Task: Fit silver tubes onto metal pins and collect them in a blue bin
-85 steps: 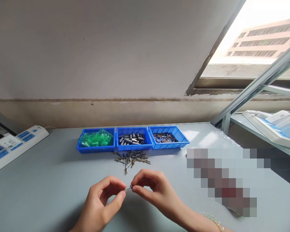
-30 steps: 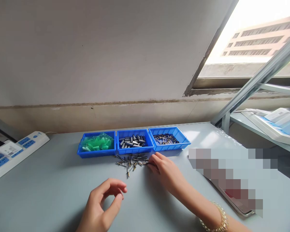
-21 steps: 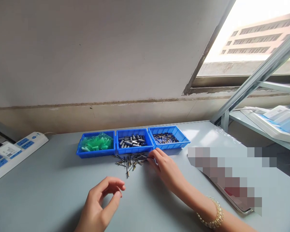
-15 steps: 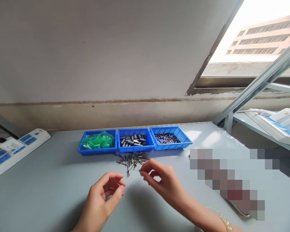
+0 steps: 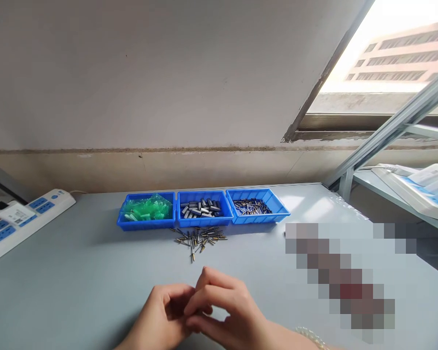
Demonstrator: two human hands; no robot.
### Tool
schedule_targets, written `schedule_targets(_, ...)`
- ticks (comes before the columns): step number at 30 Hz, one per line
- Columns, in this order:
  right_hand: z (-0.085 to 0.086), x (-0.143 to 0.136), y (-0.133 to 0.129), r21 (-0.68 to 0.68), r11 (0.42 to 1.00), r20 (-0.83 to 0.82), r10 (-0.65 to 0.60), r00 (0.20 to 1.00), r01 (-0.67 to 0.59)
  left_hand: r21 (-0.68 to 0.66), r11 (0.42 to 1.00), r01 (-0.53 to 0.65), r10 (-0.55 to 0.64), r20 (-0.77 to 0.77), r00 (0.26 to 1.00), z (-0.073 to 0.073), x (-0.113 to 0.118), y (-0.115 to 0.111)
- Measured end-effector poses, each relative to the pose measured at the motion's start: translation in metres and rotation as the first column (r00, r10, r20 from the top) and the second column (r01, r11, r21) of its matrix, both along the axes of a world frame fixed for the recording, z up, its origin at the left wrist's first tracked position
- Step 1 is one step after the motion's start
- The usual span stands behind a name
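Note:
My left hand (image 5: 164, 316) and my right hand (image 5: 228, 304) meet low in the middle of the view, over the grey table (image 5: 76, 272). The right fingers are pinched together in front of the curled left fingers, and what they hold is too hidden to make out. Beyond them lies a loose pile of metal rivets (image 5: 200, 238). Behind the pile, three blue trays stand in a row: the left tray (image 5: 146, 225) with green pieces in clear plastic, the middle tray (image 5: 204, 222) with short metal cylinders, the right tray (image 5: 277, 214) with more rivets.
A white power strip (image 5: 29, 218) lies at the left. A pixelated area covers something on the table at the right. Past it, a metal frame (image 5: 390, 131) holds a shelf with white and blue items (image 5: 423, 189). A wall stands behind the trays.
My right hand has moved down and left, away from the rivet pile, to my left hand. My left hand has moved slightly lower and right, its fingers now curled beside the right ones.

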State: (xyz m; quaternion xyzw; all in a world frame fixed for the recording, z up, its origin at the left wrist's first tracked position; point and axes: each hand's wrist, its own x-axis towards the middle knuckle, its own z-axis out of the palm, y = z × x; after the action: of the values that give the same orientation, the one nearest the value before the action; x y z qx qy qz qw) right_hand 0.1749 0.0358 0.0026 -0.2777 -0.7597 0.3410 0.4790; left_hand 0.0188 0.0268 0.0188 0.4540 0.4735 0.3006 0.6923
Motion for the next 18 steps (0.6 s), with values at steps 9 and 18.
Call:
schedule_targets(9, -0.003, 0.012, 0.009, -0.409, 0.913, -0.099, -0.048, 0.994, 0.003, 0.137, 0.975, -0.175, 0.186, -0.066, 0.98, 0.002, -0.015, 0.002)
schedule_targets(18, -0.017, 0.006, 0.012, -0.793, 0.578, -0.248, -0.019, 0.969, -0.192, 0.262, 0.929, -0.26, 0.301, -0.131, 0.945, 0.0, -0.02, 0.001)
